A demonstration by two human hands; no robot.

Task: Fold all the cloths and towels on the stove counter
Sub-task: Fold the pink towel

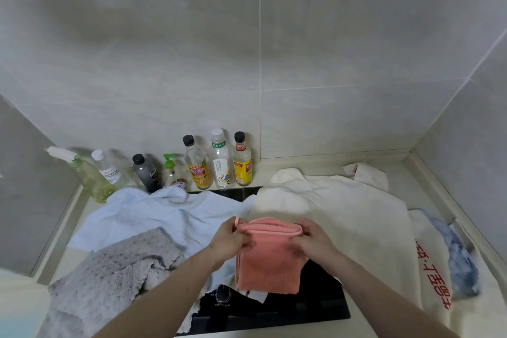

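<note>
Two bare forearms reach up from the bottom edge of the frame toward its lower middle, where we see both hands holding a small pink cloth (267,263) above a black glass stovetop (323,299). Our left hand (229,237) pinches the cloth's upper left corner, fingers curled in with a thin loop of trim poking up beside them. Our right hand (312,239) grips the upper right corner, fingers bent over the folded top edge. That cloth is plush and fleecy, doubled over at the top with a smooth piped border, and it hangs as a rough rectangle.

At lower left lies a grey cloth (109,274), nubbly and dotted, with wavy edges, crumpled. Behind it, a pale blue terry towel (153,214) spreads in soft wrinkles. To the right of centre a large cream towel (343,217) drapes over the stovetop, and at far right a white cloth with red lettering (430,269) sits beside a blue-and-white bundle (458,255).

Along the tiled wall at mid left stands a row of bottles (219,162), plastic and glass.
</note>
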